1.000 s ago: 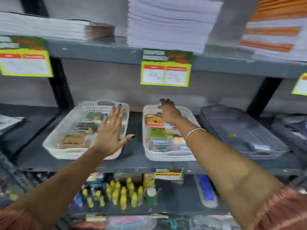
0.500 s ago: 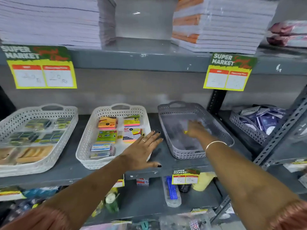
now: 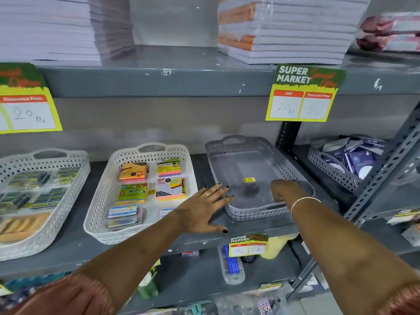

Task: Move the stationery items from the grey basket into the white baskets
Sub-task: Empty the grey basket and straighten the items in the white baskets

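Head view: a person faces a grey shelf (image 3: 141, 248) that carries three baskets in a row.
Grey basket (image 3: 254, 155): sits right of the middle white basket, apart from it; its long axis runs front to back, handles at the near and far ends, near end swung slightly to the right.
Grey basket contents: floor almost bare; one small yellow label (image 3: 249, 179) and a dark blurred spot (image 3: 250, 189) show; what the spot is cannot be told.
Middle white basket (image 3: 106, 201): holds sticky-note pads and flat packs laid in rows, long axis also front to back.
Left white basket (image 3: 75, 178): holds flat packs, partly out of frame.
Left hand (image 3: 200, 211): flat, fingers spread, empty; palm rests on the shelf, fingertips at the grey basket's near left corner.
Right hand (image 3: 283, 190): reaches into the grey basket at its near right end, knuckles toward the camera; its grip is hidden, so whether it clasps anything cannot be told.
Step in hand: judged to be a late pick from the grey basket, with most stock already in the white ones.
Next move calls for: lifting whatever the right hand finds clear of the perforated wall, carrying it left over the gap, and setting it flat in a free spot of the middle white basket, aligned with the rows there.
Risk: a small item may slip unseen against the grey floor.
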